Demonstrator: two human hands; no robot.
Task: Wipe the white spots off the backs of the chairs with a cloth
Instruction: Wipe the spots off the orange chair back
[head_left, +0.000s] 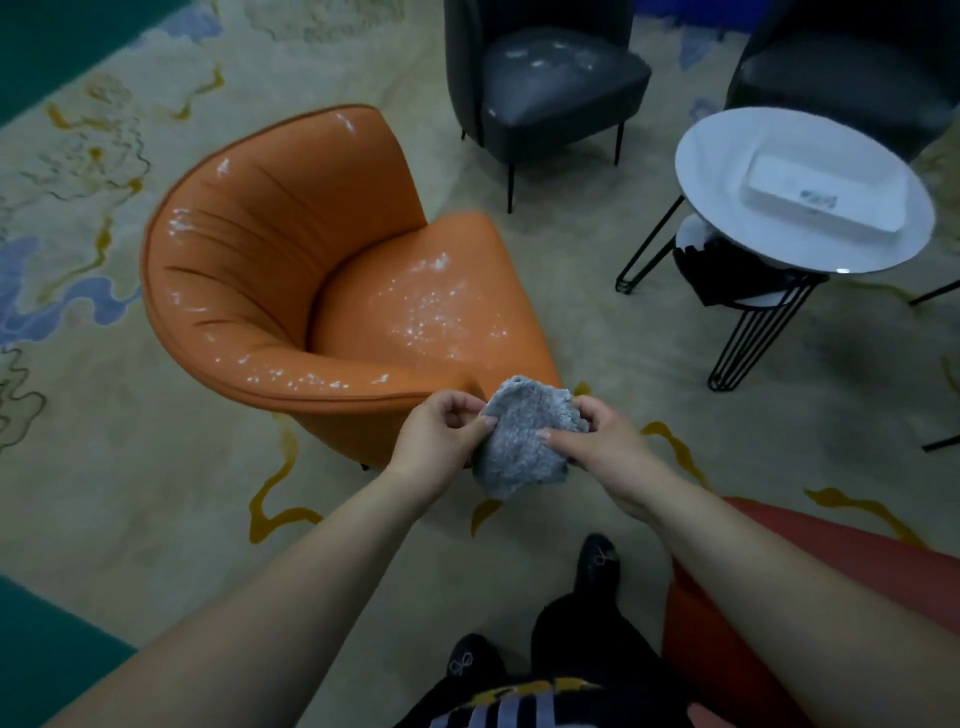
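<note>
A grey fluffy cloth (522, 436) is held between both hands just in front of the orange armchair (291, 249). My left hand (439, 436) pinches its left edge and my right hand (597, 439) grips its right side. White spots lie along the orange chair's backrest rim, inner back and seat. A dark grey chair (545, 83) farther back has white spots on its seat.
A round white side table (727, 156) on black wire legs stands at the right with a white box (826, 195) on it. Another dark chair (852, 67) is behind it. A red-orange seat (779, 587) sits at lower right. Patterned carpet covers the floor.
</note>
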